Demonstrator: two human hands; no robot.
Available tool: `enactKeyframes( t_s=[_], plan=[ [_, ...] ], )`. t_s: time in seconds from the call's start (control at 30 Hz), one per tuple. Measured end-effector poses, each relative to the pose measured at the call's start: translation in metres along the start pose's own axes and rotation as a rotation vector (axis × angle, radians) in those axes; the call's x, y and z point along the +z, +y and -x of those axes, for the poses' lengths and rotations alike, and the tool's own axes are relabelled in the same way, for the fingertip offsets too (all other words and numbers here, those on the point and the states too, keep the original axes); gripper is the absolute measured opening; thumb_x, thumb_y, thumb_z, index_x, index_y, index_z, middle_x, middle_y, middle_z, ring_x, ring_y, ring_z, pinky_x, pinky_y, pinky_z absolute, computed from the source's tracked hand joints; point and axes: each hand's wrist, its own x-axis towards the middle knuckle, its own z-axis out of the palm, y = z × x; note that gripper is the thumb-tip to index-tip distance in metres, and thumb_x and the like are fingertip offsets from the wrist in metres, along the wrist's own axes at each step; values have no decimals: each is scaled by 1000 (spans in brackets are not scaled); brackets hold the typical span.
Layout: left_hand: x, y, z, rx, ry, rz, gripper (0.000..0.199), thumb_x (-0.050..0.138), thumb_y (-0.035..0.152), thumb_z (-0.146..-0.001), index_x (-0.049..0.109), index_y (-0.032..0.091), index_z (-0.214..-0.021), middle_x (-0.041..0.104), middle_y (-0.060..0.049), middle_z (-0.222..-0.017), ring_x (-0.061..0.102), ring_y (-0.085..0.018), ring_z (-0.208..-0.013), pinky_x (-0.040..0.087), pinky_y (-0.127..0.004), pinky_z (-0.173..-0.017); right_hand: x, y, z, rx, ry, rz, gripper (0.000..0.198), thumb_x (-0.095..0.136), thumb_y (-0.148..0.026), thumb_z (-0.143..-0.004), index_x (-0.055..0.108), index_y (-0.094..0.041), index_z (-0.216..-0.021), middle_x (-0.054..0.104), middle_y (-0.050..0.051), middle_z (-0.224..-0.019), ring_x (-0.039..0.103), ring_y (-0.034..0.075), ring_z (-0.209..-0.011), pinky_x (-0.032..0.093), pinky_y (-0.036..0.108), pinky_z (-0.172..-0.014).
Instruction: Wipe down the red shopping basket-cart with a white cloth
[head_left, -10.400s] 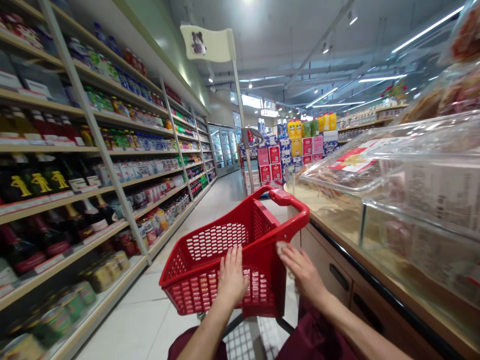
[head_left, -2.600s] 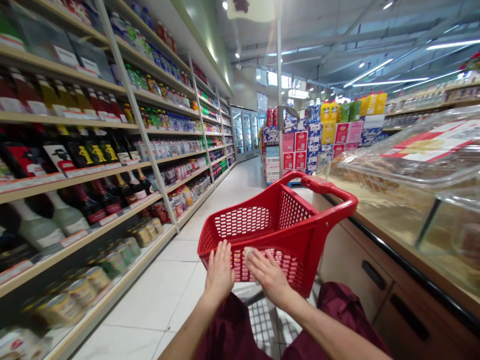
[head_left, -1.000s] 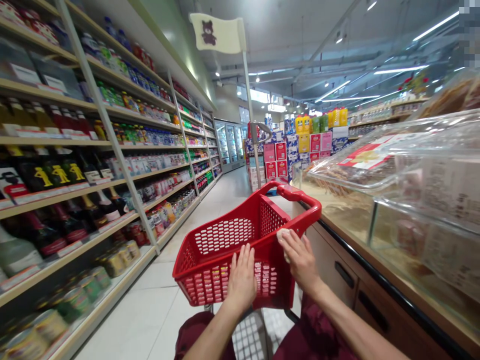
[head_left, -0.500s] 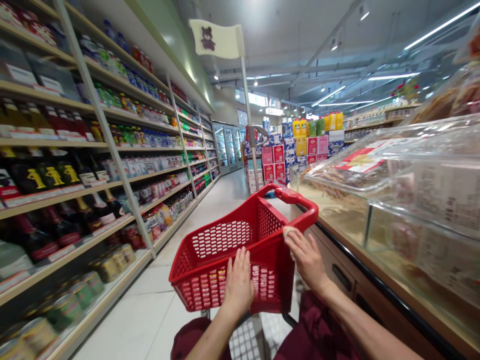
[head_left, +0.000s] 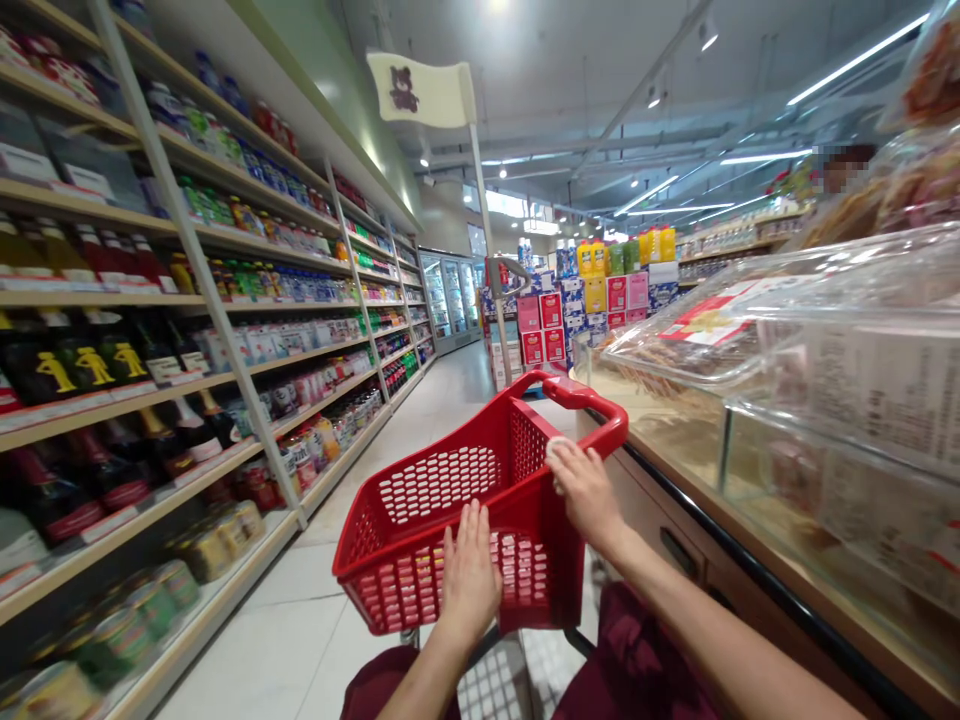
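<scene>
A red plastic shopping cart [head_left: 551, 560] with perforated sides stands before me, turned sideways. My left hand [head_left: 471, 575] lies flat against its near side, fingers stretched and together. A small whitish cloth or pad [head_left: 556, 450] is under the fingers of my right hand [head_left: 589, 495], pressed on the cart's near rim close to the handle [head_left: 611, 420]. Most of the pad is hidden by the fingers. Behind the cart rises a pole [head_left: 480, 190] with a cream flag [head_left: 420, 90] bearing a dark bear.
Shelves of bottles and cans [head_left: 247, 310] run along the left. On the right, a display counter [head_left: 675, 500] holds clear plastic food boxes [head_left: 750, 310]. Stacked drink cartons [head_left: 551, 310] stand ahead, with glass-door fridges [head_left: 450, 300] beyond. A person's head [head_left: 844, 168] shows at the far right.
My right hand has slid the pad a little left along the cart's rim, away from the handle. The left hand stays against the side. The view has shifted slightly, and a person's head appears.
</scene>
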Motion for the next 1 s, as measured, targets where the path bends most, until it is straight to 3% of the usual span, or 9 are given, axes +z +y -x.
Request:
enactKeyframes(
  t_s=[0.07,0.13,0.27,0.33,0.53,0.73,0.93,1.0],
  plan=[
    [0,-2,0,4,4,-9,71,38,8,-64,23,8,-133,20,-9,-142,15,-21,-131,20,-43,-105,6,-12,0,-113,-70,-39,38,38,-6,-78,58,-23,-105,55,3,-119,41,20,-116,21,41,-98],
    [-1,-3,-1,10,2,-10,72,37,9,-63,21,10,-133,20,-8,-142,14,-20,-131,19,-43,-105,2,-6,-7,-140,-115,-32,38,38,-6,-78,57,-24,-106,55,2,-119,42,20,-115,19,42,-98],
    [-2,-1,-2,8,-15,0,73,39,12,-63,21,9,-133,18,-8,-143,13,-20,-131,18,-43,-105,-18,36,-27,91,-83,115,35,38,-10,-80,56,-19,-108,56,7,-117,42,27,-114,24,47,-92],
    [-1,1,-2,-4,-21,-1,73,40,14,-63,21,8,-133,17,-9,-143,13,-21,-131,19,-42,-105,-19,43,-28,156,-36,159,35,38,-10,-79,56,-16,-108,55,10,-118,41,28,-114,26,46,-91],
    [0,-1,-3,-5,-47,-39,74,40,15,-63,19,8,-134,16,-8,-143,11,-22,-131,18,-43,-105,-4,12,-18,-112,-120,32,43,35,-3,-76,57,-21,-109,54,4,-120,43,19,-114,26,37,-95],
    [-4,1,-4,-14,-96,-38,75,39,16,-64,16,9,-135,11,-7,-144,7,-20,-132,14,-40,-107,-24,54,-47,177,-30,157,36,39,-9,-78,57,-14,-109,49,12,-123,38,26,-117,28,44,-93],
    [-4,1,-5,-19,-123,-53,78,41,18,-62,16,9,-135,11,-8,-144,6,-21,-132,14,-39,-106,-2,13,-22,-94,-146,0,40,37,-4,-77,58,-19,-108,52,8,-121,39,21,-116,28,38,-95],
    [-2,-2,-5,-5,-123,-68,78,41,17,-61,15,9,-135,11,-7,-144,6,-21,-132,14,-40,-106,-2,11,-23,-101,-184,13,40,37,-5,-78,58,-22,-107,52,6,-121,40,21,-116,24,40,-97]
  ],
)
